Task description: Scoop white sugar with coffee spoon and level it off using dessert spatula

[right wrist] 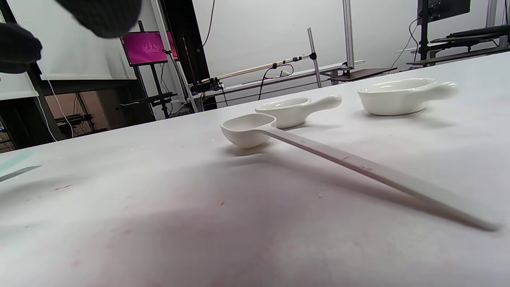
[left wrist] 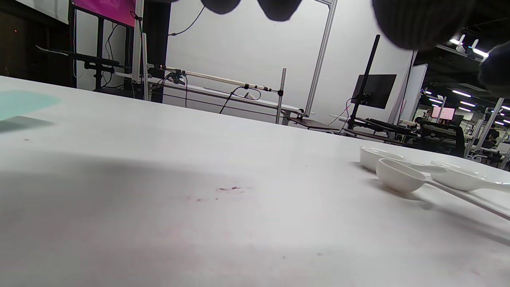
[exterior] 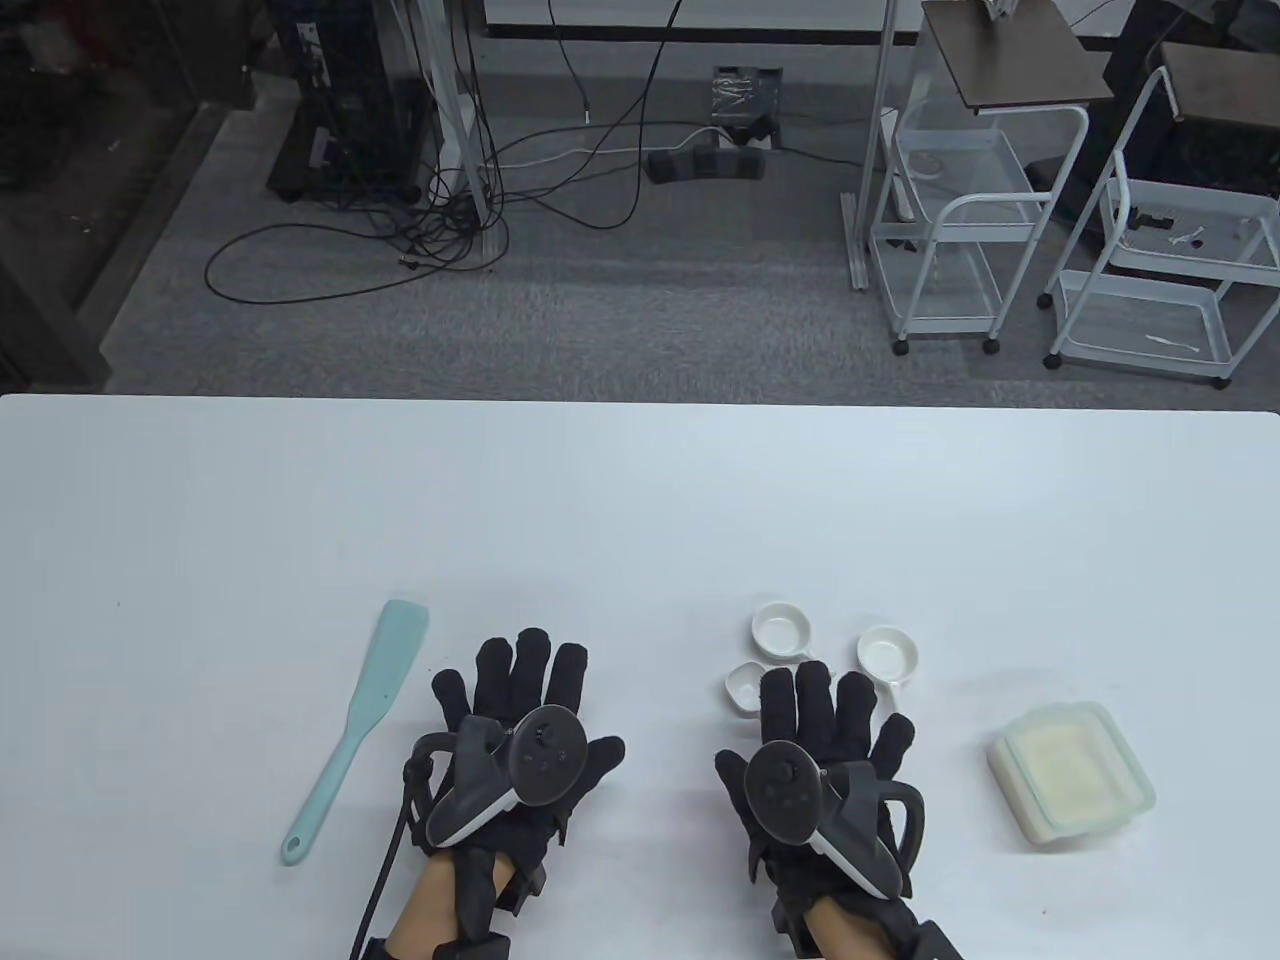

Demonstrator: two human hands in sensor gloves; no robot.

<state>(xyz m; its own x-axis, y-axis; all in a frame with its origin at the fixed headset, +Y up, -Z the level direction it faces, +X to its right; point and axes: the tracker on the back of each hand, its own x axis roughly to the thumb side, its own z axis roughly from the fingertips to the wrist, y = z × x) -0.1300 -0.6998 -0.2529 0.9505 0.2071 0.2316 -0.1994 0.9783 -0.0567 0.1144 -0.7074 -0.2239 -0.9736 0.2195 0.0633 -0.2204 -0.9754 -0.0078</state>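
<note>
A mint green dessert spatula lies on the white table, just left of my left hand; its blade shows in the left wrist view. A white coffee spoon lies under my right hand, its bowl showing left of the fingers. It also shows in the left wrist view. Both hands are flat with fingers spread and hold nothing. A clear lidded container of white sugar stands right of my right hand.
Two small white dishes with handles sit just beyond my right hand; they show in the right wrist view. The table's far edge lies well beyond them.
</note>
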